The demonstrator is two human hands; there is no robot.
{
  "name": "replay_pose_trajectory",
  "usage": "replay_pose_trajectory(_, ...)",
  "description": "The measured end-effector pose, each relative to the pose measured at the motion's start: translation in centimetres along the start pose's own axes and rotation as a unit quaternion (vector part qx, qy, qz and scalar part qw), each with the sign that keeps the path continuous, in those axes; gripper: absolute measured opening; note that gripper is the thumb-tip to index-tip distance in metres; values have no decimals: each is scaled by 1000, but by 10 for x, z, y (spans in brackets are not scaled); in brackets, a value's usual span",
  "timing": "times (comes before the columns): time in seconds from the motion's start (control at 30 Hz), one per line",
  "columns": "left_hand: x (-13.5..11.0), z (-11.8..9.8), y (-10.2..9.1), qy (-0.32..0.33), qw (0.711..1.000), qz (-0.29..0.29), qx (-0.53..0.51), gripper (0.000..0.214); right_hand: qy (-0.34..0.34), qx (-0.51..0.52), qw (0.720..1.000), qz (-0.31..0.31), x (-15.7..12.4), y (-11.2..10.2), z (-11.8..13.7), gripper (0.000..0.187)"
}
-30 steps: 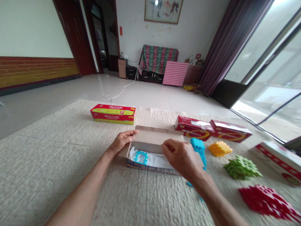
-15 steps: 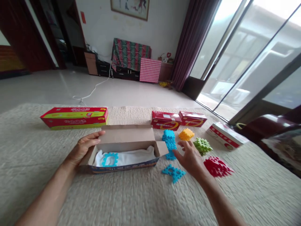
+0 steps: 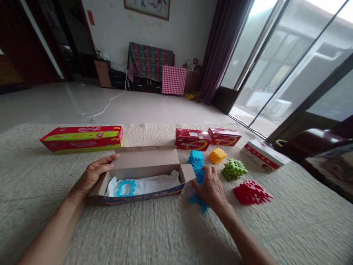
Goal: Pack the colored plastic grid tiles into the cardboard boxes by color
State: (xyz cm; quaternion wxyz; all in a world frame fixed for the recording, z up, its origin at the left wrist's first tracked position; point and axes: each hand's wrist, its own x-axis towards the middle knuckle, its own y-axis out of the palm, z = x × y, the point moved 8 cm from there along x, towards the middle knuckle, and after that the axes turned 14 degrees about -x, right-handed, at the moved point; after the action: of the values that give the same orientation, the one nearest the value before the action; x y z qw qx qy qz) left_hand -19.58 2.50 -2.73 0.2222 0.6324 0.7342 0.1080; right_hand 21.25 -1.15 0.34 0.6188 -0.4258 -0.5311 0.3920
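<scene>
An open cardboard box (image 3: 146, 195) with its lid flap folded back stands before me. Inside it, one blue square interlocking plastic tile (image 3: 126, 188) rests on white cloth (image 3: 154, 182). My left hand (image 3: 97, 172) grips the box's left end, thumb toward the lid. Just right of the box, my right hand (image 3: 211, 187) has its thumb and fingers closed around part of a stack of blue interlocking tiles (image 3: 196, 157), hiding some of them. Near the wrist lie blue triangular tiles (image 3: 204, 209), partly covered by the hand. Yellow tiles (image 3: 217, 156), green tiles (image 3: 234, 170) and red tiles (image 3: 251, 193) sit farther right.
A long red and yellow-green box (image 3: 82, 140) lies at the back left. Two red boxes (image 3: 193, 140) stand behind the tiles, and a white and red box (image 3: 264, 156) is at the right. Everything rests on a pale quilted cover (image 3: 132, 235).
My right hand has moved left and down onto the blue tile stack, and its fingers have closed in. My left hand keeps its hold on the box. The view has shifted slightly.
</scene>
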Motion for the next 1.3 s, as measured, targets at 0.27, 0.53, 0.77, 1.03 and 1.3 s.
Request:
replay_pose_trajectory(0.27, -1, -3, 5, 14, 1000, 2, -18, 43, 4, 75, 995, -61, 13, -40, -18, 42)
replay_pose_trajectory(0.53, -1, -4, 8, 36, 999, 21, -11, 44, -195, 190, 962, -12, 11, -98, 127, 35)
replay_pose_trajectory(0.77, 0, -3, 15, 36, 997, 54, -36, 40, -266, 148, 947, 102, -15, -70, 227, 34)
replay_pose_trajectory(1.03, 3, -2, 16, 45, 994, 78, -55, 37, -241, 97, 959, 112, -19, -56, 246, 37)
replay_pose_trajectory(1.3, -7, -56, -1, 223, 975, -17, -5, 34, -262, 168, 950, 30, -10, -68, 216, 22)
